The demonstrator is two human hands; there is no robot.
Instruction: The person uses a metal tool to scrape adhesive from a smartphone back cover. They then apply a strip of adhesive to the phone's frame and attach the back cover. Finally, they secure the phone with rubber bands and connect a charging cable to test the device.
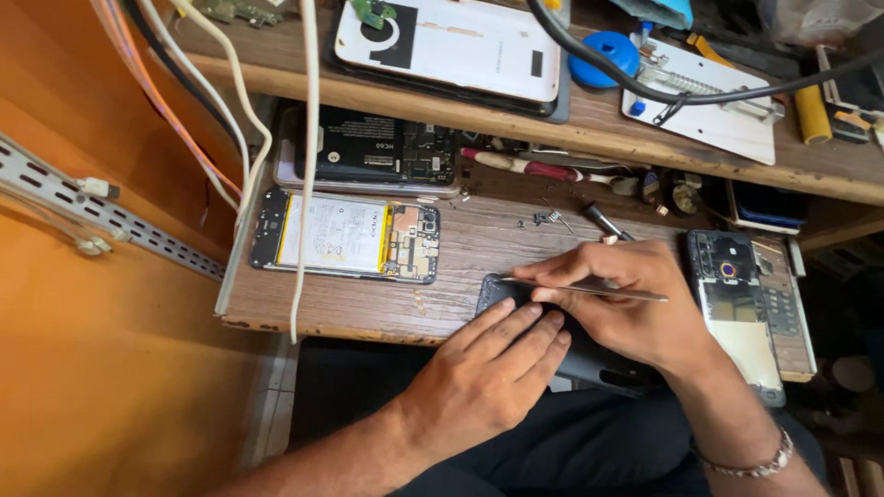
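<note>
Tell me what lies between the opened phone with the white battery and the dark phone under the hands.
In the head view, only bare wooden table separates the opened phone from the dark phone.

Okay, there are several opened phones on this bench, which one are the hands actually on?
The dark phone at the bench's front edge: the left hand presses on it and the right hand holds tweezers over it. The opened phones with batteries showing lie untouched.
</note>
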